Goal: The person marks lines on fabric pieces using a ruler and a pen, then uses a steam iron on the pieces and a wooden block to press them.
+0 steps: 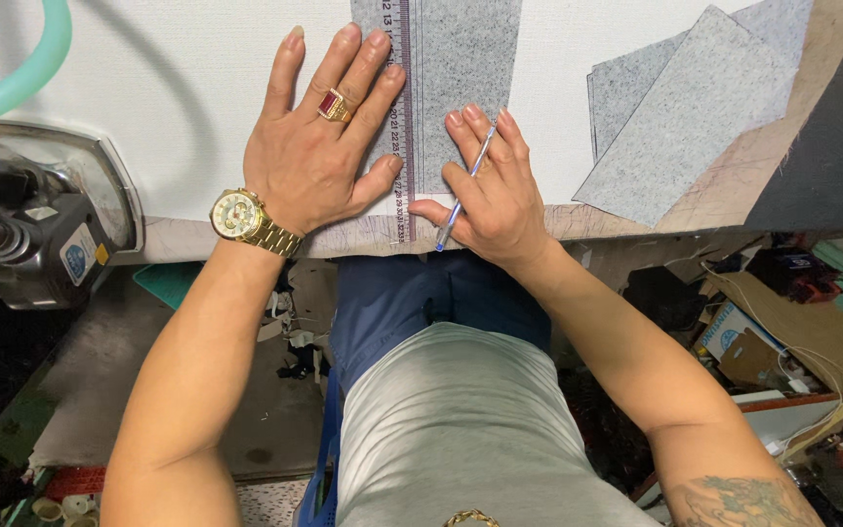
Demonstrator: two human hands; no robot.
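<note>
A white tabletop [197, 88] fills the upper part of the view, its near edge running across just above the person's lap. At its left edge sits a heavy steam iron [36, 215] with a pale green hose [21, 68] curving off the top of the frame. On the right lie loose grey fabric pieces [685, 107], overlapping one another and partly cut off by the frame.

In the middle a long strip of grey speckled fabric [465, 68] lies flat, running away from the person and out of the top edge, so its full length cannot be seen. Along its left side lies a clear ruler [399, 127] with printed markings, reaching down to the tabletop's near edge.

The left hand [319, 146] is spread flat, palm down, pressing on the ruler and the tabletop beside it; its grip is released, holding nothing. It wears a gold ring with a red stone [333, 103] and, at the wrist, a gold watch [238, 217].

The right hand [490, 190] rests on the strip's near end, its grip clenched on a slim blue-tipped pen [462, 192] that slants between the fingers, tip toward the ruler's lower end. The strip's near edge is hidden beneath this hand.
</note>
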